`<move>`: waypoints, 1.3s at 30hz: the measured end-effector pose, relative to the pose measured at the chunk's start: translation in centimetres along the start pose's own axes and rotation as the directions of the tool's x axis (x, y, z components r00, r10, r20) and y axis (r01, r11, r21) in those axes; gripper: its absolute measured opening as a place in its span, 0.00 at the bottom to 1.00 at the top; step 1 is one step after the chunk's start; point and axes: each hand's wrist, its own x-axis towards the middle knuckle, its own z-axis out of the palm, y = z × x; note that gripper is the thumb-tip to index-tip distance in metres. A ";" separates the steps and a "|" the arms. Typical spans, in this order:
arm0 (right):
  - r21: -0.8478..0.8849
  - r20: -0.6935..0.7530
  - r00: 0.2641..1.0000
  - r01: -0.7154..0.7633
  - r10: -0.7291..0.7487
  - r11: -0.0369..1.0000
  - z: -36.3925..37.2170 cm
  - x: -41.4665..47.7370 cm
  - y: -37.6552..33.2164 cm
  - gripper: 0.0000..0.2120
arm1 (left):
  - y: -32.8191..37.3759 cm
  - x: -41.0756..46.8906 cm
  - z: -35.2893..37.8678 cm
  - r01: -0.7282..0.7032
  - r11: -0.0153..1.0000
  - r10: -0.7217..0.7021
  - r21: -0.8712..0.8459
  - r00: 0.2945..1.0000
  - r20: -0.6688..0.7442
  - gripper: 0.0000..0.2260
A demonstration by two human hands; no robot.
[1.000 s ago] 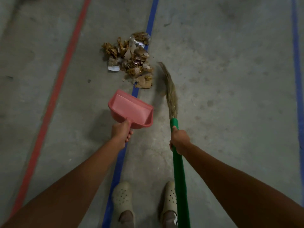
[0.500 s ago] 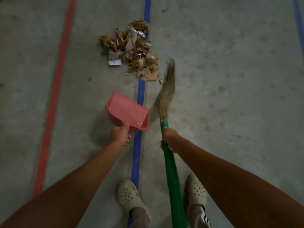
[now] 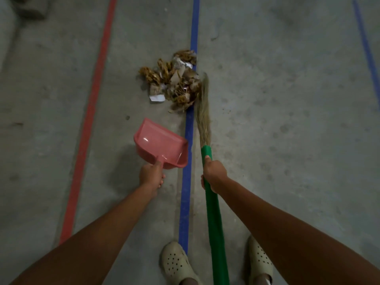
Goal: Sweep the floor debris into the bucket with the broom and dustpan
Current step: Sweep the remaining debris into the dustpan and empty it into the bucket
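A heap of brown leaves and paper scraps, the debris (image 3: 172,81), lies on the concrete floor beside a blue line. My left hand (image 3: 151,174) grips the handle of a pink dustpan (image 3: 161,144), held above the floor just short of the heap with its mouth toward it. My right hand (image 3: 213,174) grips the green handle of the broom (image 3: 214,227). Its straw bristles (image 3: 203,112) touch the right edge of the debris. No bucket is in view.
A red floor line (image 3: 90,120) runs at the left, a blue line (image 3: 189,140) through the middle and another blue line (image 3: 368,52) at the far right. My two feet in pale perforated clogs (image 3: 176,262) stand at the bottom. A dark object (image 3: 30,9) sits top left.
The broom bristles swung left against the right side of the debris and pushed loose scraps into the heap. The dustpan stayed raised in my left hand. My feet shifted.
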 end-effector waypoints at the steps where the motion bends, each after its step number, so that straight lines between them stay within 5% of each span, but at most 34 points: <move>1: 0.003 -0.012 1.000 -0.004 0.004 1.000 -0.2 -0.5 -0.6 0.22 | 0.7 0.0 -0.3 -0.006 1.000 0.006 -0.007 1.000 0.003 0.20; 12: -0.238 -0.010 0.991 0.128 -0.134 0.963 -3.0 -1.8 -7.2 0.19 | 7.1 1.7 -1.8 -0.044 0.999 0.044 -0.025 0.999 -0.024 0.22; 25: -0.400 -0.015 0.964 0.237 -0.265 0.885 -8.5 8.7 -20.5 0.18 | 16.3 10.4 0.3 0.017 1.000 -0.016 0.003 0.993 -0.113 0.21; 39: -0.781 0.046 0.838 0.369 -0.544 0.503 -6.2 22.9 -30.9 0.20 | 17.0 26.7 -1.5 0.090 0.992 -0.075 0.089 0.985 -0.156 0.18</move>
